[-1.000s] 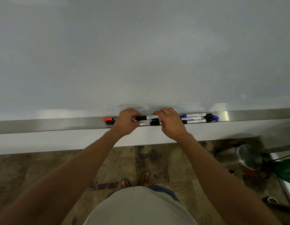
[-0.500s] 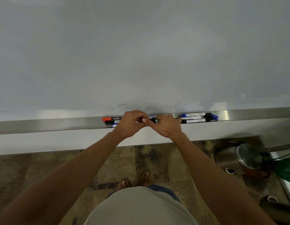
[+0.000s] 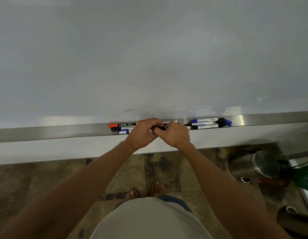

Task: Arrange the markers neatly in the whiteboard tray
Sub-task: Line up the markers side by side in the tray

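The whiteboard fills the top, with the long tray under it. Two marker groups lie in the tray, the orange one on the left side. Since a moment ago the left hand and right hand have been brought together mid-tray. A black marker is gripped by curled fingers of both. It is probably being capped or lined up next.

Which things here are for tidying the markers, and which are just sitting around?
For the job: whiteboard tray; orange marker; blue markers; black marker held by left hand and right hand.

Just around: steel bin; green bag; whiteboard.
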